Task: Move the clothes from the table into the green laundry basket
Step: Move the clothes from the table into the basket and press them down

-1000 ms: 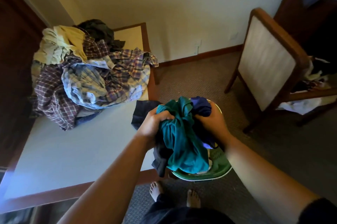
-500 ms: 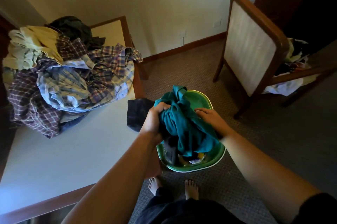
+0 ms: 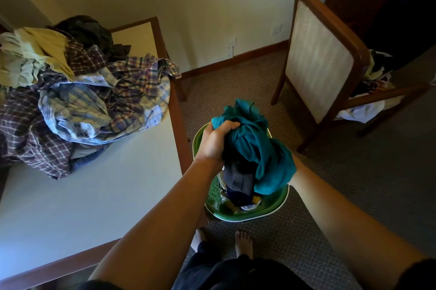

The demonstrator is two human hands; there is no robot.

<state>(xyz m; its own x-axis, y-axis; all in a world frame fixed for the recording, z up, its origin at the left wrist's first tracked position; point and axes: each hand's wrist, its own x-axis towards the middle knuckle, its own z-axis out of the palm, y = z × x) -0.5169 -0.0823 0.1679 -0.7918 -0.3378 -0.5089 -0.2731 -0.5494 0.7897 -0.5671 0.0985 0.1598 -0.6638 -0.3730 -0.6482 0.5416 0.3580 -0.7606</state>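
Clothes (image 3: 256, 145) over basket (image 3: 273, 210), right of table (image 3: 94, 195)

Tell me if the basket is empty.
Not empty: the basket holds clothes at its bottom, below the teal bundle the left hand grips.

1. The left grip (image 3: 215, 141) clutched a bunched teal garment (image 3: 257, 145) and a dark cloth (image 3: 238, 178) over the green laundry basket (image 3: 271, 207).
2. The right forearm (image 3: 335, 214) ran under the teal garment, which hid the right grip.
3. Plaid shirts (image 3: 94, 100) lay heaped on the tabletop (image 3: 94, 195).
4. A wooden chair (image 3: 318, 65) stood near the basket.
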